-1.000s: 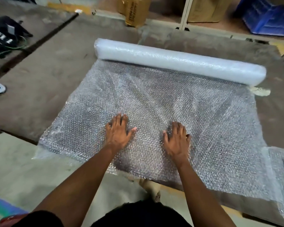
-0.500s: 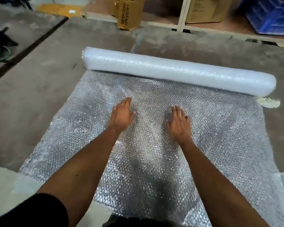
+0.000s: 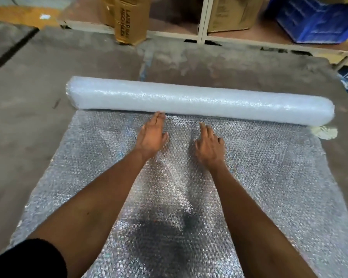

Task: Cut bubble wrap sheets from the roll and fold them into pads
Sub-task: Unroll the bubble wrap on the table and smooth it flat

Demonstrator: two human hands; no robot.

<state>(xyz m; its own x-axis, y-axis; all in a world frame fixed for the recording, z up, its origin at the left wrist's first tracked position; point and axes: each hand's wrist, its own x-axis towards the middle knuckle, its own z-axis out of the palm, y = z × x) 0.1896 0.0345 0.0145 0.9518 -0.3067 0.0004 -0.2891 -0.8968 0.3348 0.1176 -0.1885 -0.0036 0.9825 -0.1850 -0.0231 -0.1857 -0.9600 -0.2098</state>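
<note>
Item: bubble wrap roll [image 3: 199, 101], lying on the grey counter [image 3: 38, 109] with its long axis running left to right, the right end sitting slightly nearer the person than the left. An unrolled sheet [image 3: 269, 167] is trailing from the roll's underside toward the person and hanging past the near counter edge.

Grip, left hand [image 3: 152, 135]: fingers are being held straight and together, palm down on the sheet, the fingertips [image 3: 159, 115] touching or just short of the roll's near side. Nothing is being pinched.

Grip, right hand [image 3: 208, 146]: fingers are being held straight and loosely spread, flat on the sheet, stopping near the roll but apart from it. Nothing is being pinched.

Governing relation: the roll is lying directly ahead of both grips, crosswise to the forearms. The left hand is judged nearer. Any push is judged to be met square to the long axis, so the roll would be rolling away and feeding more sheet. Uneven pressure could be skewing it.

Cutting tool: none is being seen.

Containers: cardboard box [image 3: 132, 19] is standing on the floor beyond the counter; contents cannot be told. A second cardboard box [image 3: 229, 15] and a blue crate [image 3: 317, 19] are sitting on a low shelf [image 3: 169, 34]; contents hidden.

Task stage: judged early, with no sheet yet cut.
</note>
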